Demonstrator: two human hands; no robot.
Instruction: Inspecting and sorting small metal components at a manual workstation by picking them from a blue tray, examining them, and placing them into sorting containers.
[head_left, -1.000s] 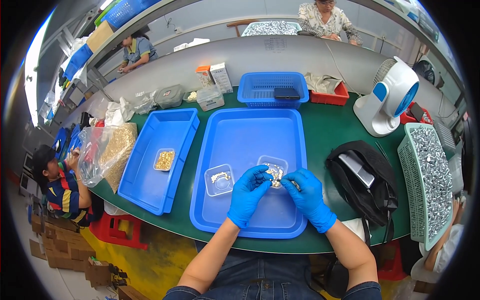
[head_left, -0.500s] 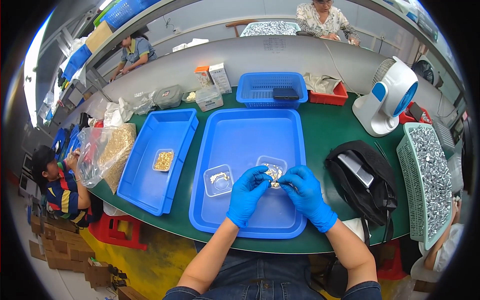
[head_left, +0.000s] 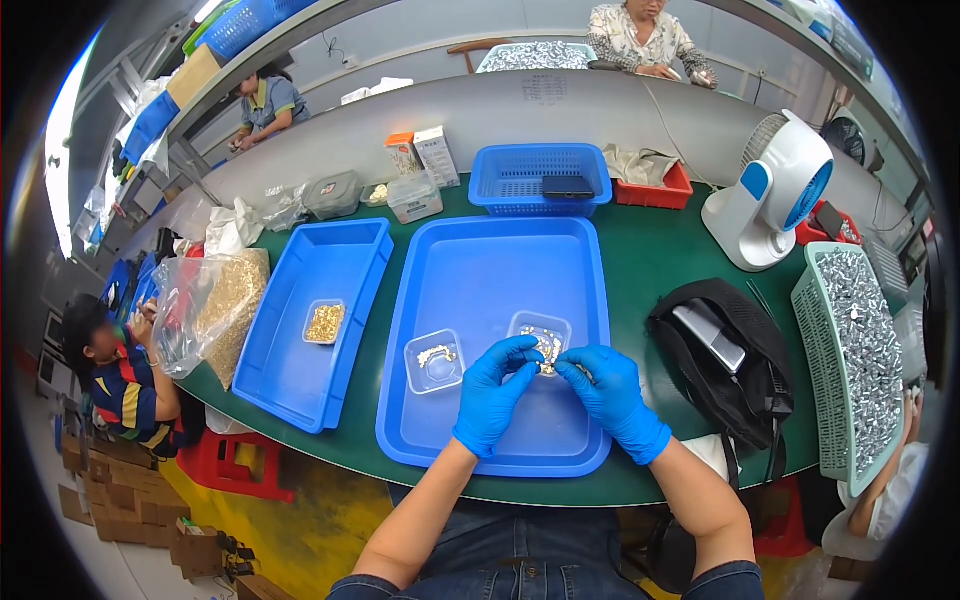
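Both my hands wear blue gloves and meet over the near right part of a large blue tray (head_left: 500,250). Thumb and fingers of my left hand (head_left: 497,393) are pinched together. My right hand (head_left: 610,397) pinches right beside it. Whatever small piece sits between the fingertips is too small to name. Just beyond and partly under the fingers stands a clear plastic tub (head_left: 541,322) with small gold and whitish parts (head_left: 548,345). Left of my left hand, a second clear tub (head_left: 434,378) holds a few small whitish parts (head_left: 436,355).
A narrower blue tray (head_left: 325,250) on the left holds a tub of gold parts (head_left: 325,323), beside a bag of gold parts (head_left: 235,305). Behind is a blue basket (head_left: 540,165). At right are a black bag (head_left: 690,370), white fan (head_left: 765,200) and green basket of metal parts (head_left: 850,330). Several people sit around.
My fingers have shifted very slightly and stay pinched over the tub. The whole view has moved a little, so the trays sit slightly further left.
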